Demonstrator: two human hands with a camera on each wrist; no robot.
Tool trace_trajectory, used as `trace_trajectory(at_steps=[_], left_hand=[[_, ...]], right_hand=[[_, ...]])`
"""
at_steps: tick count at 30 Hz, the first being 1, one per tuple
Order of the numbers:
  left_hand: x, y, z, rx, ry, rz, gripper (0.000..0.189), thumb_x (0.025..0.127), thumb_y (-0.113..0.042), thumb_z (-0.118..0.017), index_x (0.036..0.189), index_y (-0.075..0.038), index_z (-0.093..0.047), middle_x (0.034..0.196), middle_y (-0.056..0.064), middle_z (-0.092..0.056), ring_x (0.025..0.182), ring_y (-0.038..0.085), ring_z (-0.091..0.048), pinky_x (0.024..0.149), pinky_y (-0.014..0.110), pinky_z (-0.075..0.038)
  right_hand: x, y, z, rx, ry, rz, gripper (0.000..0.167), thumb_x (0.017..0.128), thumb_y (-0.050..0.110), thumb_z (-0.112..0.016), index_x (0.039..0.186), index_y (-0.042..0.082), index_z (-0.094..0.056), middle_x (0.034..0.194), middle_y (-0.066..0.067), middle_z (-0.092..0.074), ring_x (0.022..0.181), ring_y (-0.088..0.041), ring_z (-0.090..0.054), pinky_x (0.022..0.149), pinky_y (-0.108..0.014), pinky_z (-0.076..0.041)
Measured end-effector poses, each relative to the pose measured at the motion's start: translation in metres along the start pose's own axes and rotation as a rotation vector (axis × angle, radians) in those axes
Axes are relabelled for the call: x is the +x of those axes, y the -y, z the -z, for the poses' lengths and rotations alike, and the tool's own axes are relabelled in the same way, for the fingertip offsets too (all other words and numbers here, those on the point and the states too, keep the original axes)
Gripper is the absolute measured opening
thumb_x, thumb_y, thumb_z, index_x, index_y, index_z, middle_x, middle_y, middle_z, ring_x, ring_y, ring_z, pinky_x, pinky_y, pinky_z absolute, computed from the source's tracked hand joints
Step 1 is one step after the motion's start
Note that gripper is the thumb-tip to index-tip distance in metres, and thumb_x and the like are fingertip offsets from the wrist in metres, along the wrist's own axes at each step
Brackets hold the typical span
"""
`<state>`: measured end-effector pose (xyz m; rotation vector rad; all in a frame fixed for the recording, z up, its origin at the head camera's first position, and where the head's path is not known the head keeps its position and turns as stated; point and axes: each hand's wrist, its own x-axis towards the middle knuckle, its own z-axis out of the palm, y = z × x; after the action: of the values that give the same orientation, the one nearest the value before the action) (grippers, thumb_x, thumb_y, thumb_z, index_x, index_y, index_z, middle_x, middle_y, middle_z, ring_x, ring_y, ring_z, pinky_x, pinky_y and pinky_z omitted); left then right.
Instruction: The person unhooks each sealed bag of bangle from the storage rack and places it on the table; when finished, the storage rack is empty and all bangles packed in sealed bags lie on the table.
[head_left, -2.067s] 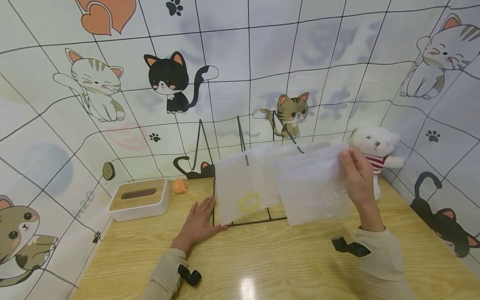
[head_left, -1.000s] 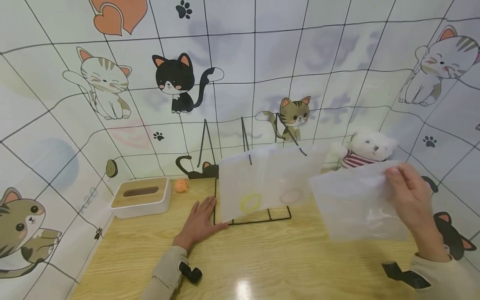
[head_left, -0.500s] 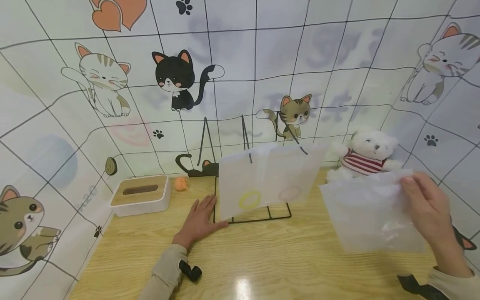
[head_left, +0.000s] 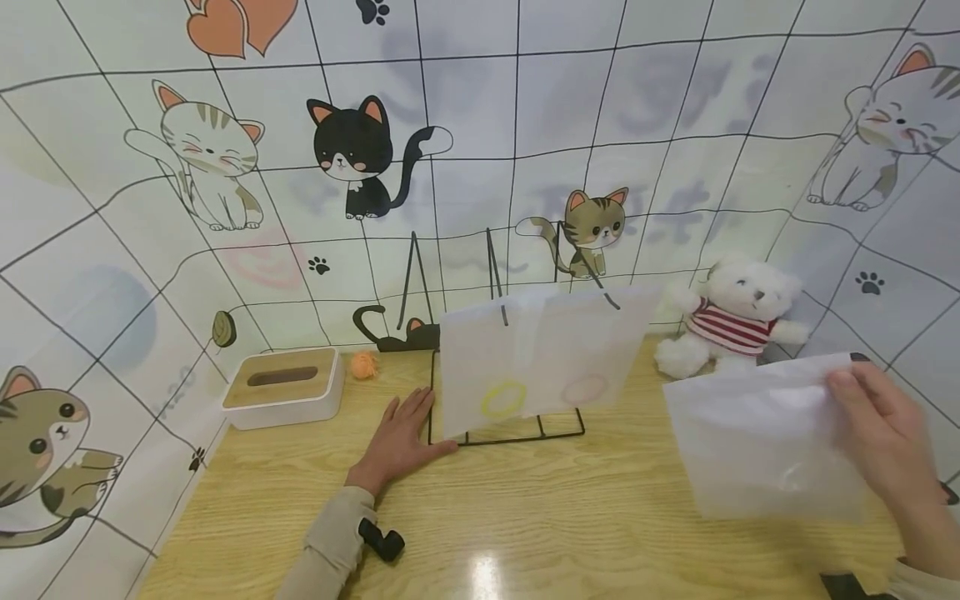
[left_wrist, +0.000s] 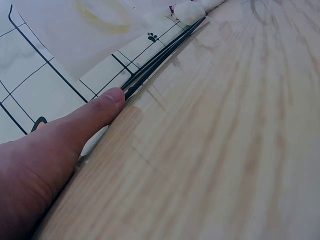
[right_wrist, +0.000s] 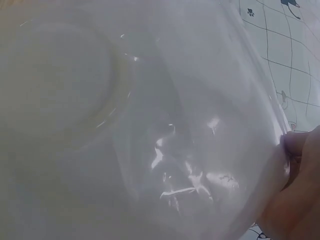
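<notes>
The person's right grip [head_left: 881, 433] pinches a translucent bag [head_left: 761, 450] by its upper corner, above the bench [head_left: 525, 525], at about 4 o'clock from the black wire rack [head_left: 517, 439]. The bag's long axis runs roughly from 9 to 3 o'clock, its top edge rising slightly towards the grip. The film is thin, glossy and creased; a pale yellowish ring [right_wrist: 112, 95] shows at the bag's 10 o'clock in the right wrist view, inside or behind, I cannot tell which. The left grip [head_left: 397, 437], fingers spread and holding nothing, lies at the rack's 8 o'clock, thumb touching its base. Similar sheeting [head_left: 540, 342] hangs on the rack, a yellow circle [head_left: 485, 403] and a pinkish circle [head_left: 564, 393] showing low in it. At 9 o'clock stands a white box [head_left: 300, 408] with a slotted, wood-textured top.
</notes>
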<state>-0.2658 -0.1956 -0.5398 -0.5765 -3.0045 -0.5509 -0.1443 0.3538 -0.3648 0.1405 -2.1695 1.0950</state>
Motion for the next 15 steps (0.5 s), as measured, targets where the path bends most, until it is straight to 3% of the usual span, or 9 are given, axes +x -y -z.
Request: trace_trajectory(at_steps=[5,9,13,15], left_hand=[[0.0,-0.001,0.002,0.0,0.004,-0.003,0.113,0.079,-0.087,-0.047,0.161,-0.015,-0.017,0.167,0.003,-0.019,0.156,0.022,-0.015,0.128,0.048,-0.003],[0.0,-0.001,0.004,0.009,-0.009,-0.007,0.113,0.079,-0.087,-0.047,0.161,-0.014,-0.018,0.167,0.004,-0.02,0.155,0.022,-0.017,0.128,0.049,-0.004],[-0.001,0.0,0.005,0.012,-0.007,-0.001,0.113,0.079,-0.087,-0.047,0.161,-0.014,-0.018,0.167,0.003,-0.02,0.155,0.022,-0.016,0.128,0.049,-0.004],[-0.001,0.0,0.005,0.009,-0.003,0.001,0.113,0.08,-0.087,-0.047,0.161,-0.014,-0.018,0.167,0.003,-0.02,0.156,0.022,-0.015,0.128,0.049,-0.004]], right_hand=[[-0.006,-0.012,0.02,-0.041,0.051,-0.138,0.03,0.107,0.012,-0.042,0.106,0.038,-0.056,0.087,0.03,-0.047,0.079,0.005,-0.039,0.058,-0.01,-0.027],[-0.007,-0.019,0.035,-0.064,0.103,-0.255,0.03,0.108,0.018,-0.04,0.107,0.044,-0.055,0.092,0.038,-0.048,0.083,0.008,-0.04,0.062,-0.008,-0.029],[-0.003,-0.029,0.044,0.016,0.091,-0.258,0.036,0.108,0.016,-0.04,0.1,0.047,-0.057,0.088,0.04,-0.051,0.078,0.01,-0.041,0.057,-0.007,-0.03],[-0.001,-0.036,0.047,0.081,0.079,-0.222,0.04,0.107,0.012,-0.039,0.099,0.045,-0.06,0.087,0.04,-0.055,0.075,0.011,-0.044,0.057,-0.006,-0.031]])
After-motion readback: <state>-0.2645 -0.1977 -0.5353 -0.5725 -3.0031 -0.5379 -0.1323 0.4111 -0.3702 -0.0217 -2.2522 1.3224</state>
